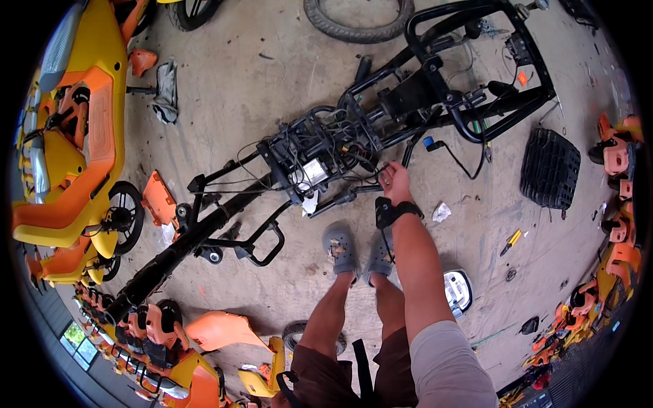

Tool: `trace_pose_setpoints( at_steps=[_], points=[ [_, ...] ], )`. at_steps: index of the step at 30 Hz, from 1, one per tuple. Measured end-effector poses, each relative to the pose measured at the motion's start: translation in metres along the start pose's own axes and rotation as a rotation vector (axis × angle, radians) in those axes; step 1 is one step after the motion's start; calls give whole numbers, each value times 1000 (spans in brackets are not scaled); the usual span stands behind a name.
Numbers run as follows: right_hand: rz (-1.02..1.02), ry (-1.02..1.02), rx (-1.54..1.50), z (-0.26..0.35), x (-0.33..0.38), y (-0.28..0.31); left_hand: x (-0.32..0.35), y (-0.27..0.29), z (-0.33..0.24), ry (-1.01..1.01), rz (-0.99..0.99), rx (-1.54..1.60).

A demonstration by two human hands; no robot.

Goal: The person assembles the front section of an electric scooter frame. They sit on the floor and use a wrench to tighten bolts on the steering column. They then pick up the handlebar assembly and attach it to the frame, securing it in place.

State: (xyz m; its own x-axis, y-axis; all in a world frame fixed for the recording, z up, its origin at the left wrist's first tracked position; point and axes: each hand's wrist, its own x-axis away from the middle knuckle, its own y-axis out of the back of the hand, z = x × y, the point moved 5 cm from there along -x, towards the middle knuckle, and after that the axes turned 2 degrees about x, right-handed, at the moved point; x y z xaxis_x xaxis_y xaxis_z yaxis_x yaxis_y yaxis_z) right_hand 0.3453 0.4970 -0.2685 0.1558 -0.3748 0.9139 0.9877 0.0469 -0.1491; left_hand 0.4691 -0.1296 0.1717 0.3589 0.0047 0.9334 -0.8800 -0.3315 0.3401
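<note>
A bare black scooter frame [160, 264] lies diagonally across the floor in front of me. Wires and electrical parts crowd its middle, among them a silver box [309, 175] with a white label. My right hand [394, 181] reaches to the near side of this wiring, its fingers curled in beside a black cable; what they grip is too small to make out. A black strap [394, 213] circles that wrist. To the right of the hand, a blue connector [428, 142] ends a loose black cable. Of my left arm, only a bit shows at the bottom edge beside a black strap; its fingers are hidden.
Yellow and orange scooters [102, 146] line the left side, more the far right. A tire [360, 30] lies beyond the frame. On the right are a black ribbed panel [549, 168], yellow-handled pliers [511, 241] and a white-rimmed part [458, 292]. Orange panels [221, 331] lie lower left.
</note>
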Motion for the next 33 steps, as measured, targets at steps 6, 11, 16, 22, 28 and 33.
trace_pose_setpoints(
  at_steps=[6,11,16,22,28,33],
  points=[
    [-163,-96,-226,-20,24,13,17,3,-39,66,-25,189],
    [-352,-122,-307,-18,73,67,35,28,-48,-23,16,146],
    [-489,-161,-450,-10,137,123,55,24,-46,-7,6,426],
    [-278,-33,-645,34,249,180,84,33,-64,-47,0,326],
    [-232,138,-775,83,371,172,100,65,-90,-94,-37,521],
    [-274,249,-881,106,439,123,128,102,-81,-131,-109,674]
  ],
)
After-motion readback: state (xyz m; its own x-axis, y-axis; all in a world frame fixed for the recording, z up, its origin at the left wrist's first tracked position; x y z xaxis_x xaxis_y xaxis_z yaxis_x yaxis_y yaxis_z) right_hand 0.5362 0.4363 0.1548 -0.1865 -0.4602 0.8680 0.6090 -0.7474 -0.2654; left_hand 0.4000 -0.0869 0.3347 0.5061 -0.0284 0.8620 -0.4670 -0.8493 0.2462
